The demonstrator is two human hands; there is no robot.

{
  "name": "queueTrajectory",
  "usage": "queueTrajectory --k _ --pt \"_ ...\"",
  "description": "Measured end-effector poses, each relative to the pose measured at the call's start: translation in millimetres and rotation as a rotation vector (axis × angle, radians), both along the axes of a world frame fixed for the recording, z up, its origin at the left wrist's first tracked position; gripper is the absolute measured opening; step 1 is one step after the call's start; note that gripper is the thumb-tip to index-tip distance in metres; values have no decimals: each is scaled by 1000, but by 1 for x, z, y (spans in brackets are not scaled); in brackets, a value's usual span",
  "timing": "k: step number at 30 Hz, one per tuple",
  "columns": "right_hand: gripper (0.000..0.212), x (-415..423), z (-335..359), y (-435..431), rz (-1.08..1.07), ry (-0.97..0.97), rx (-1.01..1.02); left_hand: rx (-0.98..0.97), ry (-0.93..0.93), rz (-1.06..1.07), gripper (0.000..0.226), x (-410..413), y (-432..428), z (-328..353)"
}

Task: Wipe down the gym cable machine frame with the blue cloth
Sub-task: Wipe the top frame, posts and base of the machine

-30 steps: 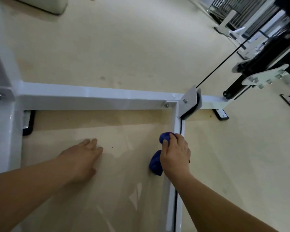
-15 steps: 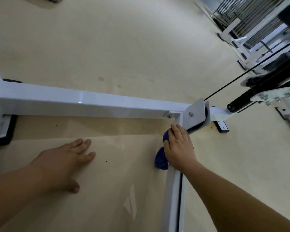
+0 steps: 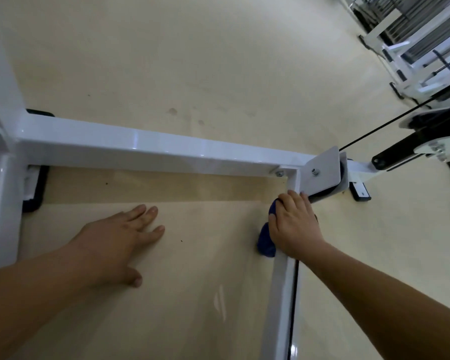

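The white cable machine frame [image 3: 146,149] lies low on the floor: one long bar runs across, and a second bar [image 3: 279,302] comes toward me from the corner. My right hand [image 3: 294,224] presses the blue cloth [image 3: 265,242] onto that second bar just below the corner, next to the pulley bracket [image 3: 322,170]. Most of the cloth is hidden under the hand; a fold bulges out on its left side. My left hand [image 3: 117,237] rests flat on the floor inside the frame, fingers spread.
A black cable [image 3: 374,131] runs from the pulley bracket up to the right toward a black arm [image 3: 400,149]. A white upright post [image 3: 0,178] with a black foot [image 3: 35,188] stands at left. More white machines [image 3: 413,48] stand at top right.
My right hand has slid the cloth along the bar toward the corner by the pulley bracket. The left hand stays flat on the floor. The view has shifted slightly.
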State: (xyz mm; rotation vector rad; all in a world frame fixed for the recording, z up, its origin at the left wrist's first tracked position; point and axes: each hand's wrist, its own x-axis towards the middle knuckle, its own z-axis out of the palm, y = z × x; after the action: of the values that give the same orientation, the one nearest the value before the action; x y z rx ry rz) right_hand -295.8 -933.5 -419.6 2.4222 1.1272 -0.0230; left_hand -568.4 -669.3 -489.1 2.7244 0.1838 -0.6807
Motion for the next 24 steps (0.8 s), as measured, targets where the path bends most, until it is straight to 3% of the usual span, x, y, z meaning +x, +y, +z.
queueTrajectory --k 4,9,12,16,19,21,24 --pt "60 29 -7 20 19 -24 -76 -10 8 1 109 2 0 -2" --pt "49 2 11 -19 93 175 168 -22 8 21 109 1 1 0" --pt "44 -7 20 -39 172 198 62 -14 2 15 110 3 -2 2" --pt "69 19 7 -1 184 -18 -125 1 4 -4 109 2 -1 4" --pt "83 29 -1 17 139 -45 -168 -7 9 -1 108 1 -1 8" --pt "73 23 3 9 193 -41 -176 -9 20 8 109 -1 0 9" --pt "56 -8 19 -23 223 212 -6 1 32 17 109 -3 3 6"
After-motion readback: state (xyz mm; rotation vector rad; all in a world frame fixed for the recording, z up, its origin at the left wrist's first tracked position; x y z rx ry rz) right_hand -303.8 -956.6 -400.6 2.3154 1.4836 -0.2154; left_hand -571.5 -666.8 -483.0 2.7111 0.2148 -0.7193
